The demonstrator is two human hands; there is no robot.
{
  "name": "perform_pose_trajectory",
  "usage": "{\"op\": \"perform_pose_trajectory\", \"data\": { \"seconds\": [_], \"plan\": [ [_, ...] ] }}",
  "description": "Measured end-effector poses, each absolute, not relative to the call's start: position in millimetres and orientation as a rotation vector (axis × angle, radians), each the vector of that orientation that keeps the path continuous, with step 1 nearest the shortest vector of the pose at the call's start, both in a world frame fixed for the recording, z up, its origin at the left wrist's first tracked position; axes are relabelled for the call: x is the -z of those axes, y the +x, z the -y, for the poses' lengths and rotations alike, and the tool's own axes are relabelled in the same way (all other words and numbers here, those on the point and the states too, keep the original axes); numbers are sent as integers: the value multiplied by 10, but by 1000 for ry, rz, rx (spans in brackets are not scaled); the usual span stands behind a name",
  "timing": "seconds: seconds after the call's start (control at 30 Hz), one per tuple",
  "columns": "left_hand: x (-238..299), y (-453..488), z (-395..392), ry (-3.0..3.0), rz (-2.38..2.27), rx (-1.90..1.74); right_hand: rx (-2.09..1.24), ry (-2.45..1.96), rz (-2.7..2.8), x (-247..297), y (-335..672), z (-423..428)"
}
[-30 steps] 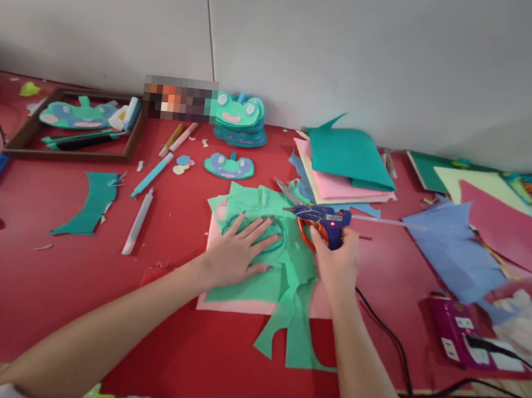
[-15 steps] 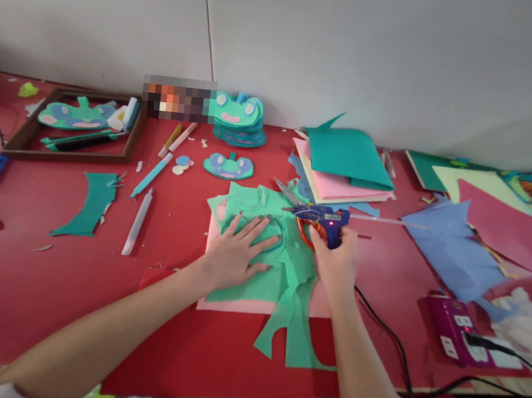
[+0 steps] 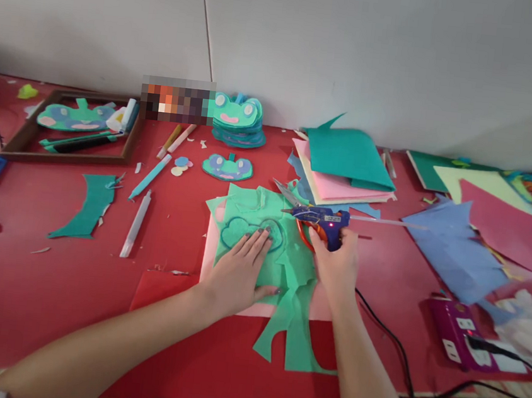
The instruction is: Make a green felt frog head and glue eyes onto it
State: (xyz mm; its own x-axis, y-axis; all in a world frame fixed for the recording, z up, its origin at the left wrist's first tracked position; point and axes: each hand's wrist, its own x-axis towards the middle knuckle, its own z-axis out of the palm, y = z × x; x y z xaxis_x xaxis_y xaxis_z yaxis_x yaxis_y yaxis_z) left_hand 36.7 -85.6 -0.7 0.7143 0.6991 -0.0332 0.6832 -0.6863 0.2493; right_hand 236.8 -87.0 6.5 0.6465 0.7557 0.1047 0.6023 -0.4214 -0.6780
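My left hand (image 3: 239,269) lies flat on a light green felt sheet (image 3: 269,280), its fingers stretched over a frog-head shape (image 3: 234,232) outlined in darker green. My right hand (image 3: 338,263) grips the handle of a blue glue gun (image 3: 325,218), whose nozzle points left. A clear glue stick (image 3: 378,220) sticks out of the gun's back, and a small red light glows on its side. Beneath the gun lie scissors (image 3: 307,232) with orange handles, partly hidden. Green felt offcuts (image 3: 297,329) hang toward the front edge, over pink felt (image 3: 245,309).
Finished felt frog faces (image 3: 235,110) are stacked at the back, with a single frog face (image 3: 227,167) before them. Folded felt (image 3: 351,154) lies behind the glue gun. At right, a purple power strip (image 3: 451,332) has a black cord (image 3: 394,339) near my right arm. Markers (image 3: 136,223) lie left.
My left hand has slid toward me and its fingers have drawn together, baring more of the outlined frog-head shape. My right hand and the glue gun have stayed nearly in place.
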Motion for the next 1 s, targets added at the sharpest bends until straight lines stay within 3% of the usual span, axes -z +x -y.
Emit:
{"op": "perform_pose_trajectory", "data": {
  "seconds": [0.3, 0.57, 1.0],
  "plan": [
    [-128, 306, 673, 2537, -1055, -198, -257, -2143, 1055, -43, 2370, 874],
    [-150, 66, 250, 2379, -1323, -644, -269, -2107, 1030, -9, 2394, 865],
    [-95, 13, 166, 2445, -1239, -433, -290, -2103, 1033, -34, 2389, 871]
  ]
}}
